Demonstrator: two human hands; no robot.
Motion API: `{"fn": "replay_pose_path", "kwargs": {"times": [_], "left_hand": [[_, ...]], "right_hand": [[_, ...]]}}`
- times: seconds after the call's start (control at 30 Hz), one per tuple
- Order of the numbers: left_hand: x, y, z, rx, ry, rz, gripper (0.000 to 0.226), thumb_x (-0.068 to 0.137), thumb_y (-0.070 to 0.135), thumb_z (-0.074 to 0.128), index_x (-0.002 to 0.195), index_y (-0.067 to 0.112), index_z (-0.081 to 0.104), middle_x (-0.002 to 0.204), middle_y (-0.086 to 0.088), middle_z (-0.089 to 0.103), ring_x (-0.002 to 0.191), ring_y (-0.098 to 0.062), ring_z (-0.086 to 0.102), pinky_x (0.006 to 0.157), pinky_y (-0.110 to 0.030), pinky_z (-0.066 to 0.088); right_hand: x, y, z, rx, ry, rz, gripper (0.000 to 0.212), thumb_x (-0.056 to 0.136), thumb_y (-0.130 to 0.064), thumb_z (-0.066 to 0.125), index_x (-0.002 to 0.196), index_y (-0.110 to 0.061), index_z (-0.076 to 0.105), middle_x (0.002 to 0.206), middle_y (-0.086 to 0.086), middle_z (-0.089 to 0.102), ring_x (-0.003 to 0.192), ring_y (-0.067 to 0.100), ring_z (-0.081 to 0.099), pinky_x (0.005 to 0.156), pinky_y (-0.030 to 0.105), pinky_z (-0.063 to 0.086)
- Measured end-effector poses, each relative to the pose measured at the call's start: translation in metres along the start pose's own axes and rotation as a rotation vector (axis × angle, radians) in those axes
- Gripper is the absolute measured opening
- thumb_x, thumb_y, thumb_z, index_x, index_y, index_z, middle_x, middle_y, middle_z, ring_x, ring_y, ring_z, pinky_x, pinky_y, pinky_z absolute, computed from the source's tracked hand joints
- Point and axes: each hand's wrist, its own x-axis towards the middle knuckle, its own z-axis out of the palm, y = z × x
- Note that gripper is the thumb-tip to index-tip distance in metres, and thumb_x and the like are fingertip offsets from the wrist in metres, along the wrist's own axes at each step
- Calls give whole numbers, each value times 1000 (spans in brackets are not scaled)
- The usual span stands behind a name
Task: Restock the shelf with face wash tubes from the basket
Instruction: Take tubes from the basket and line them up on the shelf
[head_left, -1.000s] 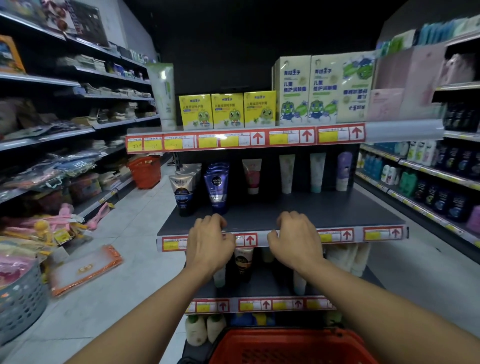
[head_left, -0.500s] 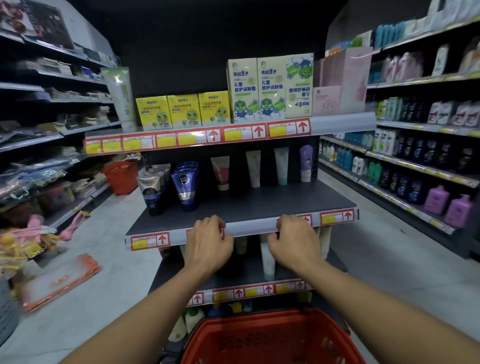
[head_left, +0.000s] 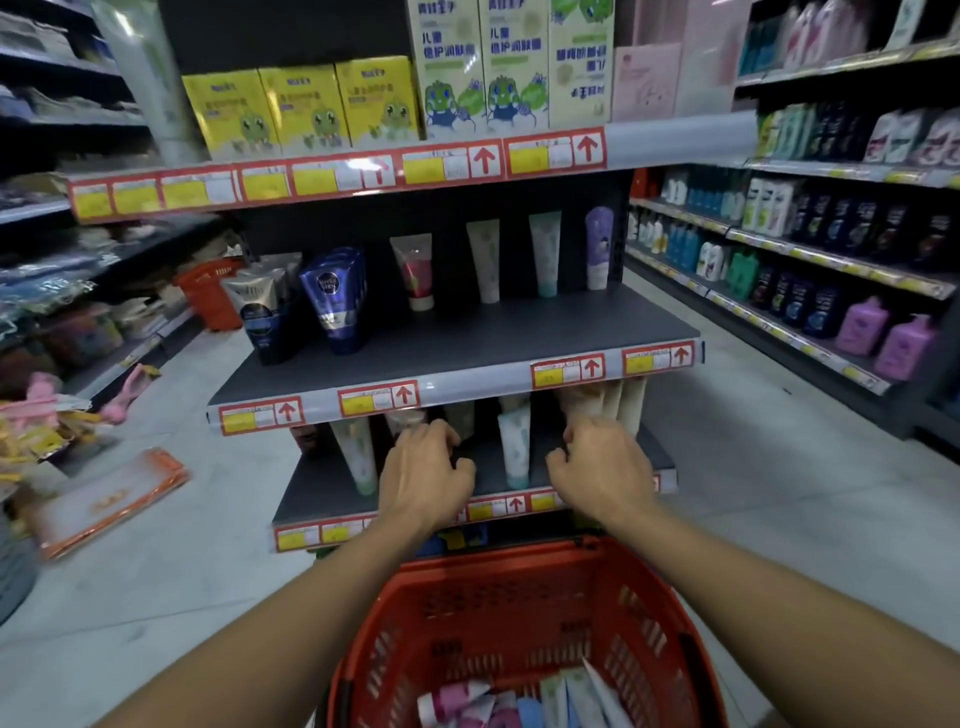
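Observation:
A red basket (head_left: 524, 577) sits low in front of me, with several face wash tubes (head_left: 524, 701) lying in its bottom. Above it the dark middle shelf (head_left: 483, 338) holds blue tubes (head_left: 332, 301) at the left and single pink, white and purple tubes along the back; its front is bare. My left hand (head_left: 423, 475) and my right hand (head_left: 600, 467) hover just under that shelf's front edge, in front of the lower shelf (head_left: 322, 493). Both have their fingers curled and hold nothing. A pale tube (head_left: 515, 447) stands between them on the lower shelf.
Yellow and green boxes (head_left: 306, 104) fill the top shelf. Bottles line the aisle shelving on the right (head_left: 831, 291). A flat orange packet (head_left: 111, 499) lies on the floor at the left, with a second red basket (head_left: 208, 291) farther back. Packaged goods crowd the left shelves.
Both hands have left the middle shelf's front edge and dropped in front of the lower shelf. My view has tilted down, so the tubes in the basket show.

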Motion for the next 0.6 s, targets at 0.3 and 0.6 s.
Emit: {"fn": "replay_pose_path", "kwargs": {"times": [0.3,0.6], "left_hand": [[-33,-46,67,61,-164,-46,22,87,30,60,106,19,60,107,-5,65,107,-28,55,85,-38,46],[-59,-100,131,45,-363,-156,29,87,29,62,114,19,61,115,-5,66,111,-28,60,86,-35,48]], "right_hand": [[-26,25,71,-44,-198,33,22,82,-33,55,80,-12,58,83,8,59,81,30,59,63,37,52],[-58,50,148,-98,-431,137,28,83,-36,59,93,-10,63,96,12,66,91,33,65,72,36,54]]}}
